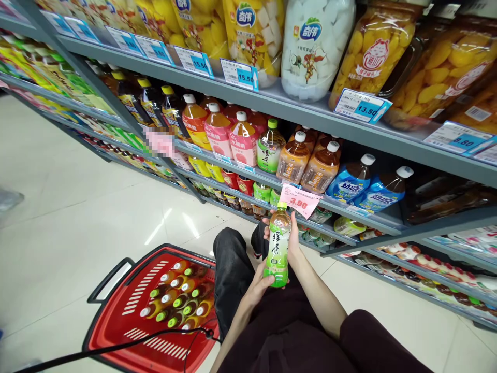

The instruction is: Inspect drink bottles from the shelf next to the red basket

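Observation:
A green tea bottle (277,248) with a bright green cap stands nearly upright in front of my body, its label facing me. My left hand (256,286) grips it low down, thumb across the front near the base. Around the upper part, my right hand (294,239) is closed from the right and behind, with fingertips showing on the left side. Just beyond the bottle hangs a pink price tag (298,201) on the shelf edge. A similar green tea bottle (269,150) stands on the shelf behind it.
At my left on the tiled floor sits a red shopping basket (112,324) holding several capped bottles (179,300). A black cable (116,346) crosses it. Ahead, grey shelves (267,111) carry drinks, with large fruit jars (316,49) above. My bent knee (231,248) is beside the basket.

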`<state>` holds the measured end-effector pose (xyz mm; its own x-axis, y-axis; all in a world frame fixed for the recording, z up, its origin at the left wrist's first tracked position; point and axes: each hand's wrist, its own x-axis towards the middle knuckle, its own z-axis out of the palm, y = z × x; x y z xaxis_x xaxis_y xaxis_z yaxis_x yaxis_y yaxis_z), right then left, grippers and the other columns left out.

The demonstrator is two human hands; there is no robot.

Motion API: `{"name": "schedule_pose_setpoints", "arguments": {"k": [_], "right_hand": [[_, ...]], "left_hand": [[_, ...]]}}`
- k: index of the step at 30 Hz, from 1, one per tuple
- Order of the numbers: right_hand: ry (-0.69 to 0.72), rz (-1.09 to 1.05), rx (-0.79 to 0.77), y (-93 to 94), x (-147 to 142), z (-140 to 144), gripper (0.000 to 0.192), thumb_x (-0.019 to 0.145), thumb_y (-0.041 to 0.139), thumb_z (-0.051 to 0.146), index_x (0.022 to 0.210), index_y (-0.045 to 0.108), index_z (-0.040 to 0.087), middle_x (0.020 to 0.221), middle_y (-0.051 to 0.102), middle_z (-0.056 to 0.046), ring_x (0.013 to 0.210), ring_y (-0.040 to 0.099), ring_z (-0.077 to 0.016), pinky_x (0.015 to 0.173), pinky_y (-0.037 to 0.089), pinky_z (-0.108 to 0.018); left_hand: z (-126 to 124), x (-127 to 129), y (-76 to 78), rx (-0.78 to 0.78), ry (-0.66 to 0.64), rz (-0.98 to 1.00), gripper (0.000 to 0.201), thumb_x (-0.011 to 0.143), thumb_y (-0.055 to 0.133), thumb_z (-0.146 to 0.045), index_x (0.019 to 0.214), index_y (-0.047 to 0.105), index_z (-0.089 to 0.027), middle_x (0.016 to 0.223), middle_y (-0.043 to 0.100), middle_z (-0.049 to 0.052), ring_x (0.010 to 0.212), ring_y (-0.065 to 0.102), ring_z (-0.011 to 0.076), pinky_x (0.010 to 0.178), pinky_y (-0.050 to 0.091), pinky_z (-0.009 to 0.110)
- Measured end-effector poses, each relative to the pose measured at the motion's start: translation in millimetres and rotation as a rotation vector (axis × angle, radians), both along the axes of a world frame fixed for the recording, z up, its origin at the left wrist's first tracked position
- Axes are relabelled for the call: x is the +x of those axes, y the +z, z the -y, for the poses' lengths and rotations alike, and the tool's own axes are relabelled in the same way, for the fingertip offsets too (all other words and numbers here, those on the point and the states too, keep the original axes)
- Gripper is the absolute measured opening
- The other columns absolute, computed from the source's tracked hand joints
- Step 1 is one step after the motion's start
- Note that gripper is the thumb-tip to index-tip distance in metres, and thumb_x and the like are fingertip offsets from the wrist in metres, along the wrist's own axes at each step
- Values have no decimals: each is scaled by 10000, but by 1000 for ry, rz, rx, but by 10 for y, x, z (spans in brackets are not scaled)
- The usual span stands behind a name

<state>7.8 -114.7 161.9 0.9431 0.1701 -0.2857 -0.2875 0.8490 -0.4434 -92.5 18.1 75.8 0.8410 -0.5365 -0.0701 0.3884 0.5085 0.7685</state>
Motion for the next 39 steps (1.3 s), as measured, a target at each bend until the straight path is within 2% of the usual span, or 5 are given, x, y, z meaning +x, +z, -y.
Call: {"name": "schedule_pose_setpoints", "arguments": {"k": [7, 15, 26, 31, 39], "right_hand": [[-81, 88, -13, -39, -25, 54, 496, 899, 556, 649, 1051, 659, 189, 792, 728, -42, 546, 643, -174, 501, 555, -290], [-205, 106, -117, 199, -70, 105, 475, 892, 614, 638, 1067, 676, 201, 887, 766, -58, 698, 721, -215, 569, 603, -312], [-73, 113, 56, 465, -86, 153, 392, 926, 519, 591, 940, 640, 218, 839, 715, -52, 667, 638, -200, 618, 615, -376], [-53, 161, 7, 448, -76, 115, 368, 889, 546, 579, 909, 631, 221, 864, 719, -68, 738, 662, -235, 699, 635, -476], [50, 254, 29, 414, -58, 75, 386, 841, 587, 570, 967, 660, 213, 1029, 760, -117, 908, 706, -299, 703, 639, -494]], "left_hand": [[105, -36, 368, 335, 133, -29, 653, 881, 726, -538, 1356, 502, -150, 1147, 682, 166, 926, 725, 311, 604, 614, 353], [123, -49, 679, 882, 413, 310, 671, 752, 826, -379, 1324, 552, -163, 1168, 712, 125, 1042, 695, 303, 939, 574, 467], [289, -296, 683, -507, -80, -338, 729, 885, 517, -751, 1135, 679, -86, 631, 609, 35, 279, 384, 65, 253, 257, 162], [256, -382, 600, -751, -120, -624, 583, 969, 479, -703, 986, 639, -142, 470, 361, -100, 219, 92, -8, 216, 150, 95], [222, -425, 517, -756, -39, -740, 607, 960, 509, -708, 1263, 584, -187, 498, 407, -92, 225, 207, 29, 219, 234, 94]]}}
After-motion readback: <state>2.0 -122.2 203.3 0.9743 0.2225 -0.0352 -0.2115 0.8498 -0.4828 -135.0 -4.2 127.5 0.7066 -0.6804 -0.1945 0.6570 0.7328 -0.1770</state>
